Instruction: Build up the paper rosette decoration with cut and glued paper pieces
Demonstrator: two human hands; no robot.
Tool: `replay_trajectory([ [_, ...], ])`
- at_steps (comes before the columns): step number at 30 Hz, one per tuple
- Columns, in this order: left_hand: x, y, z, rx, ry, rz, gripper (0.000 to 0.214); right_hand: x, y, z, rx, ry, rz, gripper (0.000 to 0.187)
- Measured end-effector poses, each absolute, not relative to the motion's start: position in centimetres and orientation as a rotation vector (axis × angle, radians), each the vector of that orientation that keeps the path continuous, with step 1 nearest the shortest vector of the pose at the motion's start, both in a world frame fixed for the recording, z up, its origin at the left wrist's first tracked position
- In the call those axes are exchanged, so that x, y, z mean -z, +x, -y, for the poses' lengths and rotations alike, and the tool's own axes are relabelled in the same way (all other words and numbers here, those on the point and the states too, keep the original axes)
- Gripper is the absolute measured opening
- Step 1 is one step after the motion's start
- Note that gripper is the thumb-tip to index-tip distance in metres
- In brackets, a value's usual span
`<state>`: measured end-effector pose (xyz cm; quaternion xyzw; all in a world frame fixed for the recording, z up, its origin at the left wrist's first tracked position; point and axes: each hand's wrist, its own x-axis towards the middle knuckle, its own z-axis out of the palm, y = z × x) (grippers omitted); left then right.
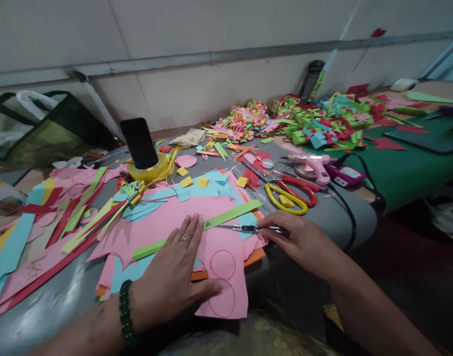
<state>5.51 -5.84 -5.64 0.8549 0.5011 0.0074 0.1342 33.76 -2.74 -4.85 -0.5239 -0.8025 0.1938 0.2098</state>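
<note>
**Hand and Tool Positions at the Pink Sheet**

Left hand [174, 277]: lies flat with the fingers spread, pressing down on the pink sheet [222, 277] and on the green strip [230, 214]. Green strip: lies diagonally across the far part of the pink sheet. Craft knife [241, 228]: its tip meets the strip over the sheet's right half. Right hand [300, 242]: closed around the knife handle, just off the sheet's right edge. Yellow scissors [286, 202]: beyond the sheet's far right corner, untouched.
</note>
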Motion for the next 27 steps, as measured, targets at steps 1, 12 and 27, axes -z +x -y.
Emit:
replay_trajectory([
  [1,5.8,5.4,5.9,-0.029,2.485,-1.454,0.105,4.9,33.8,2.8,-0.53,-1.45,2.241,0.019],
  [12,6.4,5.4,6.0,-0.107,2.524,-1.443,0.103,4.4,33.4,3.4,-0.565,-1.421,2.315,0.021],
  [27,5.1,5.5,6.0,-0.053,2.485,-1.478,0.093,3.6,34.7,3.7,-0.492,-1.499,2.218,0.022],
])
